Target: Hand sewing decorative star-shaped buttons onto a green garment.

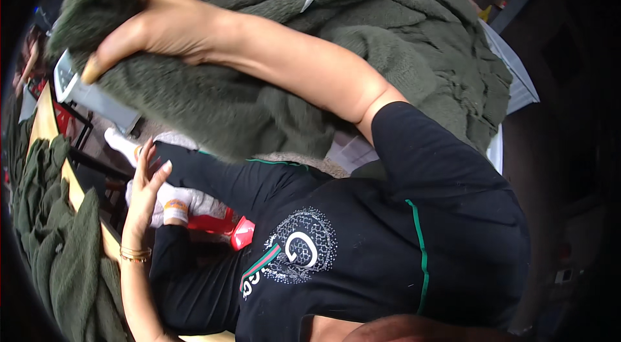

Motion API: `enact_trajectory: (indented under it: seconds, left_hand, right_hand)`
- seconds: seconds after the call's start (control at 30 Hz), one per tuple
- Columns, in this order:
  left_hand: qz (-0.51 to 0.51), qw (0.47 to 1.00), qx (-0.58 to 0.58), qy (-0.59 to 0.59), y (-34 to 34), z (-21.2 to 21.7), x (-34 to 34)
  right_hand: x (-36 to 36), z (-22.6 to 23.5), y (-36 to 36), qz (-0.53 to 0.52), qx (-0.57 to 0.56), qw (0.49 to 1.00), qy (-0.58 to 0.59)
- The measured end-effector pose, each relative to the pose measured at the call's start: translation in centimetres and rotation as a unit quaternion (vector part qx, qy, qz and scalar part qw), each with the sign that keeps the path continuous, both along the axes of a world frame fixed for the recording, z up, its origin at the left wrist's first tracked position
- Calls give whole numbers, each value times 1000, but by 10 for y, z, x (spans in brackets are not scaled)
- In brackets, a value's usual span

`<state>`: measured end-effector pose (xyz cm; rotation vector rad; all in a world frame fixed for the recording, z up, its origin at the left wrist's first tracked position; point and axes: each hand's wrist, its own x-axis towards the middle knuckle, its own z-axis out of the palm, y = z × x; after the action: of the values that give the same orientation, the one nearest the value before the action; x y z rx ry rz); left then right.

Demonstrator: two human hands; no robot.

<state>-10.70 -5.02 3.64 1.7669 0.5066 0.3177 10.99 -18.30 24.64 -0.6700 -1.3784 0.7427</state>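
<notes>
A large bundle of dark green fleecy fabric [414,44] fills the upper part of the head view, with a small white tag [308,1] on it. My right hand [155,28] grips its left end, with the thumb side and a yellow-tipped finger showing outside; the other fingers are partly buried in the pile. My right forearm lies across the front of the bundle. Lower left, my left hand [146,177] is raised with its fingers apart, holding nothing. It wears thin bracelets at the wrist and is near my bent legs.
More green fabric [55,219] hangs over a pale wooden edge [76,190] at the left. A grey-white machine-like object [103,106] stands beyond my feet. A red plastic object [242,233] is by my legs. Part of another person [30,57] shows at the far left.
</notes>
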Motion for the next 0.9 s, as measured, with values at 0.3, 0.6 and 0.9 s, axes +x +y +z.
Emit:
enact_trajectory:
  seconds: [0.3, 0.6, 0.9]
  left_hand:
    - [218, 968, -110, -62, 177, -151, -147]
    - [185, 931, 42, 311, 144, -67, -180]
    - [51, 981, 119, 142, 126, 25, -86]
  right_hand:
    - [-127, -67, 162, 168, -16, 974, 151]
    - [-186, -213, 244, 109, -295, 928, 202]
    - [-136, -364, 252, 139, -537, 790, 260]
